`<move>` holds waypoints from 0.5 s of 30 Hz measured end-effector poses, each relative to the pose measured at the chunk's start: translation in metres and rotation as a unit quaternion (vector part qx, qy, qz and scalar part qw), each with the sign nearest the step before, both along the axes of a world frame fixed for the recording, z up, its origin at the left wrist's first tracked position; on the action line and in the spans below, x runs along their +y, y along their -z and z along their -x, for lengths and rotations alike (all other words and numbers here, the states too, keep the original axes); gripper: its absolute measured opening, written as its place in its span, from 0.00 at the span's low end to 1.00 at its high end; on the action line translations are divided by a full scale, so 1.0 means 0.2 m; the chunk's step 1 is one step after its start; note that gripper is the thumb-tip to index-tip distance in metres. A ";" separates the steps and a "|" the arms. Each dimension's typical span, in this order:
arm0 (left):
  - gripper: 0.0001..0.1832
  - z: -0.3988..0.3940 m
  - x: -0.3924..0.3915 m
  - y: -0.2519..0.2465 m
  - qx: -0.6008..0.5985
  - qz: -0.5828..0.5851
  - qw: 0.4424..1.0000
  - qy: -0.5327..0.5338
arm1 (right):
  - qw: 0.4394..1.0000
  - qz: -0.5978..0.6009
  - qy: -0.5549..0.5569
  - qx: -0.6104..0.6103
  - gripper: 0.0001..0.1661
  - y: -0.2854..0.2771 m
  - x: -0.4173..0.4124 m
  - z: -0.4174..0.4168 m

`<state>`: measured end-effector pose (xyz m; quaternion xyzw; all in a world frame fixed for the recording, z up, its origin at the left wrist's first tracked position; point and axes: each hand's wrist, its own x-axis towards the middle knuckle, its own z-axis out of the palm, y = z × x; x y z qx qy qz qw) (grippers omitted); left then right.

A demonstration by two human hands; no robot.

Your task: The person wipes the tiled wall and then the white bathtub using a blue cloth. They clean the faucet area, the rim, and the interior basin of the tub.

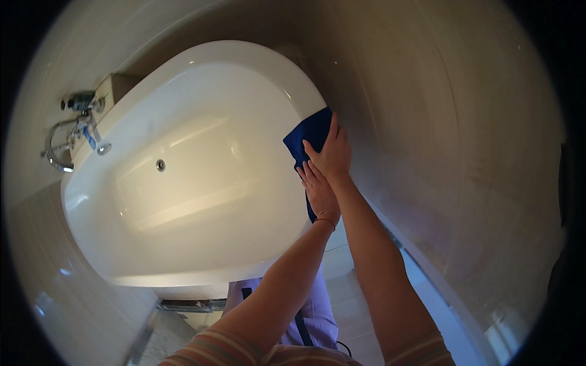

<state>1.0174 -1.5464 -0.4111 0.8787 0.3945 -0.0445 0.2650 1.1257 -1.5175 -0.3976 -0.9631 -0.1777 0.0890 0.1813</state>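
Note:
A dark blue cloth [307, 133] lies over the right-hand rim of a white bathtub [219, 151]. My right hand [333, 153] rests on the cloth with thumb and fingers spread, pressing it against the rim. Just below it, my left hand [319, 192] lies flat on the cloth's lower part, its fingers touching the base of my right hand. A red string is around my left wrist. Part of the cloth hangs beneath my left hand and is partly hidden by it.
A chrome faucet [59, 142] with a dark valve body [81, 101] stands at the tub's far left, a small blue item hanging by it. A drain [160, 165] is in the tub floor. A tiled wall [439, 137] rises close on the right. Below the tub is a metal-edged frame [192, 305].

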 end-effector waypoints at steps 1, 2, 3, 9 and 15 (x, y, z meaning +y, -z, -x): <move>0.44 -0.02 0.01 0.00 -0.008 -0.002 1.000 -0.012 | 1.000 -0.003 -0.012 -0.005 0.64 0.01 0.02 -0.02; 0.45 -0.03 0.01 0.00 -0.012 0.000 1.000 -0.018 | 1.000 -0.012 -0.020 -0.011 0.64 0.03 0.02 -0.02; 0.46 -0.05 0.02 0.00 -0.006 0.010 1.000 -0.025 | 0.999 -0.019 -0.027 -0.015 0.64 0.03 0.03 -0.04; 0.46 -0.21 0.08 -0.02 -0.049 0.032 0.994 -0.092 | 0.997 -0.025 -0.073 -0.018 0.64 0.05 0.14 -0.16; 0.43 -0.38 0.16 -0.05 -0.063 0.016 0.989 -0.133 | 0.994 -0.011 -0.110 -0.025 0.63 0.00 0.26 -0.32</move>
